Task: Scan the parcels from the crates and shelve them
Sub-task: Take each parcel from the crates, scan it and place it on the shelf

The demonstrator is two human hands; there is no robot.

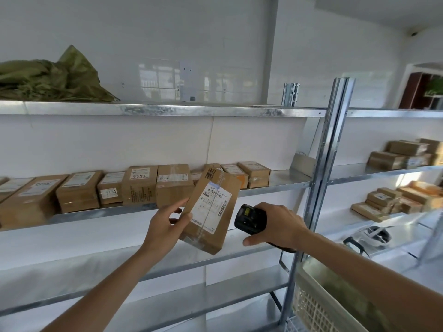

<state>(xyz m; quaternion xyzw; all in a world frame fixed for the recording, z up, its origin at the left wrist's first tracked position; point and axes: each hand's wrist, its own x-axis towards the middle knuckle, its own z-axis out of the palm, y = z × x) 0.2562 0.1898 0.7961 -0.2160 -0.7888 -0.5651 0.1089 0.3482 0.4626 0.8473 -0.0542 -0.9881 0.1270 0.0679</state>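
Observation:
My left hand [166,222] grips a brown cardboard parcel [211,212] by its left edge and holds it tilted, white barcode label facing me, in front of the middle shelf. My right hand [275,226] holds a black handheld scanner [249,219] just right of the parcel, its head turned toward the label. Behind the parcel, a row of several brown parcels [139,185] stands on the metal shelf [282,184]. A cream plastic crate [318,300] sits at the lower right, partly hidden by my right forearm.
A grey metal upright [328,149] divides the shelving. More parcels [402,154] lie stacked on the right-hand shelves. A green crumpled bag [55,80] rests on the top shelf. A white helmet [374,236] lies on a lower right shelf.

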